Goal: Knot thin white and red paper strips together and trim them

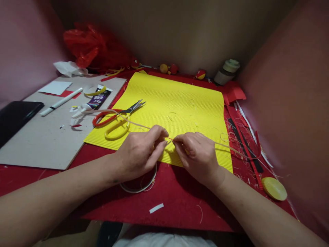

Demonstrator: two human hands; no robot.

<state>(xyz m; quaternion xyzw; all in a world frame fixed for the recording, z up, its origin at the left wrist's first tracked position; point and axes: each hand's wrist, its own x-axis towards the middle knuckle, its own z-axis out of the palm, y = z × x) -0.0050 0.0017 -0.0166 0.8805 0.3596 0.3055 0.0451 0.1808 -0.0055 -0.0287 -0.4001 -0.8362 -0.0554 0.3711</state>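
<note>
My left hand pinches a thin pale strip between thumb and forefinger. Just beside it, my right hand pinches the same strip, and a short reddish stretch shows between the fingertips. Loose ends of the strip run left past the scissors and right beyond the sheet. Both hands hover over the near part of a yellow corrugated sheet. Scissors with one red and one yellow handle lie on the sheet, blades slightly apart. Below my left wrist is a thin pale ring, partly hidden.
On a grey board lie a glue tube, a white pen and a black flat object. A red plastic bag and a lidded jar stand behind. Strips, threads and a yellow disc are at right.
</note>
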